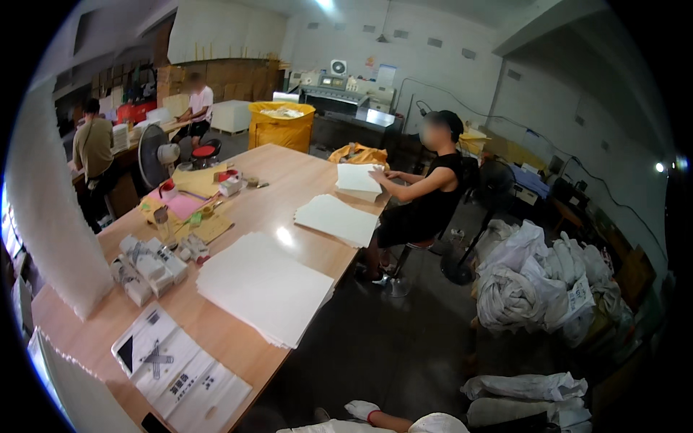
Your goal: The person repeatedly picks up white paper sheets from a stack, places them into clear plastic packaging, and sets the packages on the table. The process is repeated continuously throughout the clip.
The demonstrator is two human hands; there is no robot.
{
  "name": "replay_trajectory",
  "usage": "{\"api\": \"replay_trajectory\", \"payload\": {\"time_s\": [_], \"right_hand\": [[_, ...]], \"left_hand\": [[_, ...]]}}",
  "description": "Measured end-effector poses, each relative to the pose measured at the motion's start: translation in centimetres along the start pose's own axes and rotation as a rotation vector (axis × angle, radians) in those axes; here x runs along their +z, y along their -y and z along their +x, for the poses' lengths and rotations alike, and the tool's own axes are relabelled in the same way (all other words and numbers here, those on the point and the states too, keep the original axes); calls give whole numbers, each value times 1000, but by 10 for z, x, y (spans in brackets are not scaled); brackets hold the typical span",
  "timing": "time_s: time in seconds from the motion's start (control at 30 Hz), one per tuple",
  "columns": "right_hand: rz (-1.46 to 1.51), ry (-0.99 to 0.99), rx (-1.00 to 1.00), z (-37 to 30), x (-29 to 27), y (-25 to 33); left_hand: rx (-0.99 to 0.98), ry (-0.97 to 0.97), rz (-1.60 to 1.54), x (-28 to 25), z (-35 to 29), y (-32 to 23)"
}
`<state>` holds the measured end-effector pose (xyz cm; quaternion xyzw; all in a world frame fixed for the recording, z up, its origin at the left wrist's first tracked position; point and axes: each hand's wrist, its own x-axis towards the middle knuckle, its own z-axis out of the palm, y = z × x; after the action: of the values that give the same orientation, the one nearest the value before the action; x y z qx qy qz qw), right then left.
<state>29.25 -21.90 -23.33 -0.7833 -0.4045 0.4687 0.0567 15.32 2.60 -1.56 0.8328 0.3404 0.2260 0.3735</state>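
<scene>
At the bottom edge my right hand [362, 410] shows in a white glove with a red cuff, below and to the right of the table. It points left, and its fingers are too small and blurred to make out. The bare forearm [392, 421] runs right to a white sleeve [437, 423]. My left hand is out of view. Nearest on the wooden table [278, 177] lie a flat white printed bag [184, 372] and a large stack of white sheets [263, 285]. Farther back is a fanned stack of white sheets [338, 219].
A co-worker [433, 177] sits at the table's right side, hands on a paper stack [359, 180]. Small white boxes [151, 263] and yellow papers [209, 227] lie left. Bundled sacks [538, 278] and a standing fan [494, 177] are on the right. Two people work far left.
</scene>
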Motion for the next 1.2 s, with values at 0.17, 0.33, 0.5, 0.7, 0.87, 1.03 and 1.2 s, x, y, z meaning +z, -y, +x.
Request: {"api": "replay_trajectory", "payload": {"time_s": [0.17,0.33,0.5,0.7,0.87,1.03,1.2], "right_hand": [[8,-113,166,7,-26,-59],[27,-101,201,19,-43,-79],[-77,-80,79,15,-76,-55],[-60,-153,-17,78,-78,-89],[-24,-145,-53,30,-101,-23],[-38,20,47,57,-72,-39],[-368,103,-36,81,-42,-16]], "left_hand": [[3,18,15,17,26,-11],[3,31,41,30,39,-18],[12,32,39,42,48,-25],[7,16,29,49,56,-36],[-147,1,25,37,26,-12],[-458,-5,7,13,-60,47],[-705,116,319,-2,-211,116]]}}
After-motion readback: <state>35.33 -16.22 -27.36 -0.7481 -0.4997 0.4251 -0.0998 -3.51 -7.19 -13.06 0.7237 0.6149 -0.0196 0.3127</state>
